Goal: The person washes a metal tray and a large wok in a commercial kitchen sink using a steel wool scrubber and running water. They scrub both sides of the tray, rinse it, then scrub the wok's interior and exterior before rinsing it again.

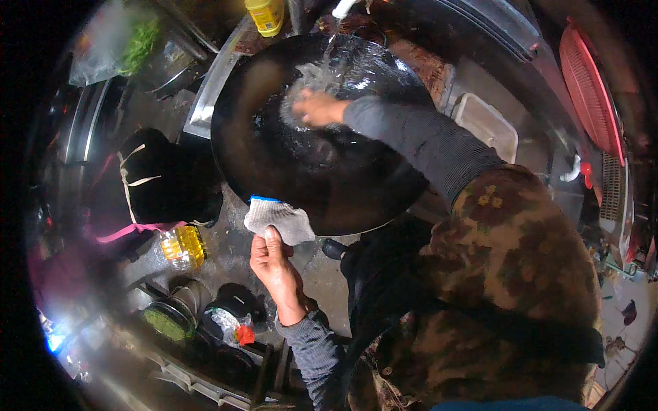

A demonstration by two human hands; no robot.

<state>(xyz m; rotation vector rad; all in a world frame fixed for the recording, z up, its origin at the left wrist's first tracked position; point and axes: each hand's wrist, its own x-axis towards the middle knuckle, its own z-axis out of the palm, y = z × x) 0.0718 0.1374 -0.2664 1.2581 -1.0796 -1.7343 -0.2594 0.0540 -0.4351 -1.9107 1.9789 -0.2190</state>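
A big black wok (277, 174) lies before me, wide and dark, with water in it. My left hand (275, 262) pinches a white knitted glove or cloth (280, 221) with a blue edge. The cloth overlaps the wok's near rim; whether my fingers also grip the rim beneath it is hidden. Inside the wok is my right hand (321, 109), blurred, its fingers in splashing water. A greyish patch under those fingers may be a scrubber or only splash. Water runs from a white tap spout (343, 8) into the wok's far side.
At the left stands another person in a dark apron (164, 180), near an oil bottle (182, 247). A yellow container (266, 18) stands behind the wok. Rightward are a white plastic tub (486, 126) and a pink basket (588, 87). Pots (169, 318) sit lower left.
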